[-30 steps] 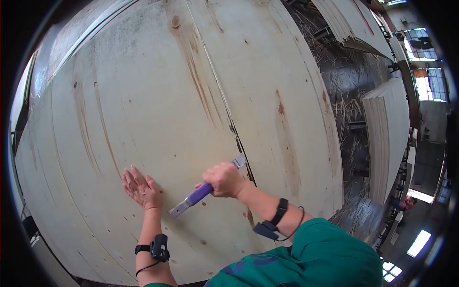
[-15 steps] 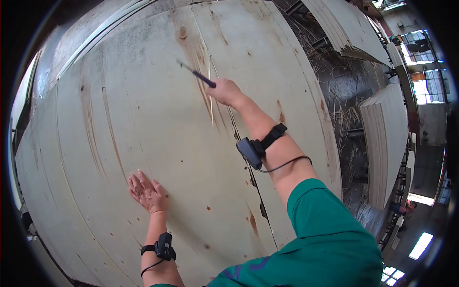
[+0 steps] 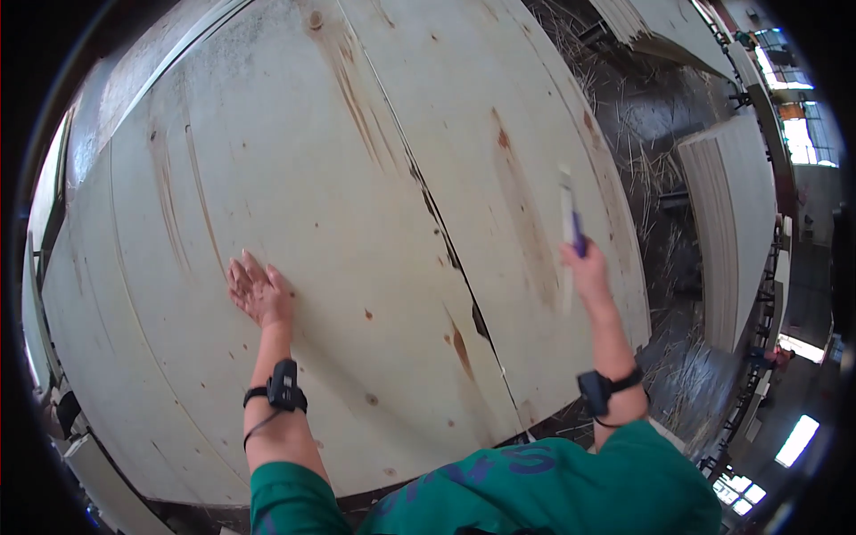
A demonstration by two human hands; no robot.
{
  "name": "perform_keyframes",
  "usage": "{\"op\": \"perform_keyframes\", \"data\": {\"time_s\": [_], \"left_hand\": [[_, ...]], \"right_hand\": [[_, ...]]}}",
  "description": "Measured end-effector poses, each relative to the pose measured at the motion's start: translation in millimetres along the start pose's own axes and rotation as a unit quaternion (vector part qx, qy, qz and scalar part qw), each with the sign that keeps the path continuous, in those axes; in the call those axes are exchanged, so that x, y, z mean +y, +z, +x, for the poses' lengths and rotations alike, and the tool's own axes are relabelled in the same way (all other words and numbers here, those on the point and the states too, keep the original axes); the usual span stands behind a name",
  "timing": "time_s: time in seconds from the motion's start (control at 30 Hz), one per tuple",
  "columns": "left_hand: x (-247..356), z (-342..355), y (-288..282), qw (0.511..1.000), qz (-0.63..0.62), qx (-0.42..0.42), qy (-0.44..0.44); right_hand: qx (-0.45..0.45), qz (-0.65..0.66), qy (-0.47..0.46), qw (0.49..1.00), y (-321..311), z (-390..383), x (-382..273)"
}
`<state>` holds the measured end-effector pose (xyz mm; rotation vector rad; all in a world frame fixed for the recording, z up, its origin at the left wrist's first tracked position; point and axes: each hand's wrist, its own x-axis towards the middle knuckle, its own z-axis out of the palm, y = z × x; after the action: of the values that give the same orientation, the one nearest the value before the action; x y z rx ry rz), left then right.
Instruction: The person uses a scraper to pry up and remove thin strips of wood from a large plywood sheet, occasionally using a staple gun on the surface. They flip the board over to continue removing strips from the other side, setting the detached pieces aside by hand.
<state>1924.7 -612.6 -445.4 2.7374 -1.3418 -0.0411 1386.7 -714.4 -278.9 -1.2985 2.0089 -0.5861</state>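
Note:
A large pale wood veneer sheet with knots and brown streaks lies in front of me. My left hand rests on its left part, fingers stretched out and holding nothing. Over the right part is my right hand, closed around a slim purple-handled tool. The tool's thin tip points away from me and is smeared by motion, so its kind is unclear. A narrow pale strip, also blurred, shows by the same hand; it seems gripped with the tool. A dark, ragged split runs lengthwise between my hands.
Stacked sheets stand to the right beyond a gap. Wood splinters litter the dark floor in that gap. Another stack is at the far right. A long pale edge strip borders the sheet at the far left.
My right hand has swung right and nearer with the tool, away from the split. The pale strip, earlier at the split, now shows beside that hand. My left hand still lies on the sheet.

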Motion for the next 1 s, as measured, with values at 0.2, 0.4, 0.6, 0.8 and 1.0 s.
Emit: {"op": "perform_keyframes", "data": {"time_s": [0.2, 0.4, 0.6, 0.8, 1.0], "left_hand": [[37, -65, -14, 0.990, -0.078, -0.114, 0.030], [213, -299, -95, 0.944, -0.143, -0.254, 0.152], [221, -386, -106, 0.933, -0.146, -0.271, 0.186], [236, -476, -116, 0.930, -0.121, -0.304, 0.166], [244, -531, -107, 0.930, -0.109, -0.292, 0.194]], "right_hand": [[0.130, -0.149, 0.115, 0.973, -182, -165, 162], [0.244, -0.242, 0.066, 0.937, -230, -311, 277], [0.172, 0.070, 0.253, 0.949, -207, -437, 262], [0.192, 0.211, 0.314, 0.906, -244, -547, 274], [0.222, 0.237, 0.317, 0.891, -266, -617, 311]]}}
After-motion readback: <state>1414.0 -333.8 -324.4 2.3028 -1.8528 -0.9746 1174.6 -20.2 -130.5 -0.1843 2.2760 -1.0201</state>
